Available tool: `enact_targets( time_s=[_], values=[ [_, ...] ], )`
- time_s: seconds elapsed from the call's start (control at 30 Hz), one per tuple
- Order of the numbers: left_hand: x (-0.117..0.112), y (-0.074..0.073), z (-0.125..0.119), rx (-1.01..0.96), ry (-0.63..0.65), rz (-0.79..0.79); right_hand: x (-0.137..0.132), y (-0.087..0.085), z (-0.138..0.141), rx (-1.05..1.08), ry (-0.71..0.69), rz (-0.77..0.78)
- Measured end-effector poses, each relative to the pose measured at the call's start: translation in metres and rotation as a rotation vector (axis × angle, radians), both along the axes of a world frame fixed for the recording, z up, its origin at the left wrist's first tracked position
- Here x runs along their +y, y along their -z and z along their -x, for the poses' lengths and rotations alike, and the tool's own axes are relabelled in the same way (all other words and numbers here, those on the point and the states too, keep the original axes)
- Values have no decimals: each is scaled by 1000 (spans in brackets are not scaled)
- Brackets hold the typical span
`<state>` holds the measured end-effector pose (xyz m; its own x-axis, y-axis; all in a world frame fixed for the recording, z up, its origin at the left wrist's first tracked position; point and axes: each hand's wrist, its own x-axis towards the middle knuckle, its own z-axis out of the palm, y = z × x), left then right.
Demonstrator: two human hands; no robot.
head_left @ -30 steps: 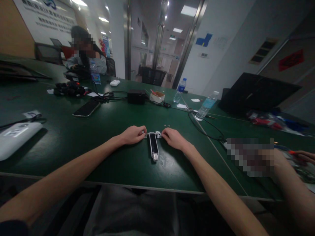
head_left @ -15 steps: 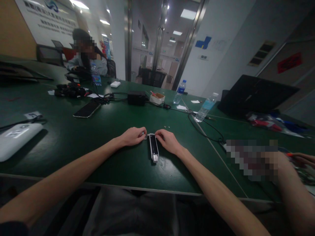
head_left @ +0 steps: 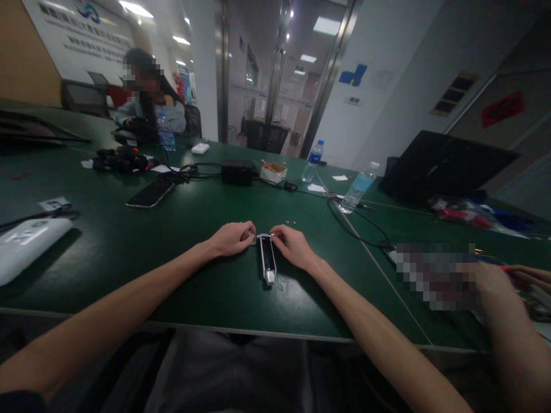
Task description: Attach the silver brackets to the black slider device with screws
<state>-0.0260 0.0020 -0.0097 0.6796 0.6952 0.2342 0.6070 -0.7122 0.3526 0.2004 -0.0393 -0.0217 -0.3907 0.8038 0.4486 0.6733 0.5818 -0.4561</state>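
A slim, white-edged device (head_left: pixel 267 255) with a dark face and a silvery block at its near end lies on the green table, pointing toward me. My left hand (head_left: pixel 235 238) is pinched beside its far left corner. A small pale piece shows at those fingertips, too small to name. On the other side, my right hand (head_left: pixel 293 245) has its fingers closed at the device's far right corner. What these fingers grip is hidden. Two tiny shiny bits (head_left: pixel 291 222) lie just beyond my right hand.
A phone (head_left: pixel 150 192), a white power bank (head_left: pixel 32 244), a black box (head_left: pixel 237 172) with cables and a small open box (head_left: pixel 274 172) surround the work. Two water bottles (head_left: pixel 360 188) stand at right. A co-worker's hand (head_left: pixel 495 287) is at far right; another person sits across the table.
The view has shifted very slightly. My hands and the device hold nearly the same places. The co-worker's arm at the right has moved a little.
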Motion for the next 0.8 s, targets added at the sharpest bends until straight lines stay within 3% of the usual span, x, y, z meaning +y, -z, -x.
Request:
enact_targets(
  time_s=[0.3,0.8],
  values=[
    [-1,1,-1,-75,98,-26,-1,-1,1,13,-6,2],
    [-2,2,0,-91,153,-51,-4,-5,4,82,-42,-12]
  ],
)
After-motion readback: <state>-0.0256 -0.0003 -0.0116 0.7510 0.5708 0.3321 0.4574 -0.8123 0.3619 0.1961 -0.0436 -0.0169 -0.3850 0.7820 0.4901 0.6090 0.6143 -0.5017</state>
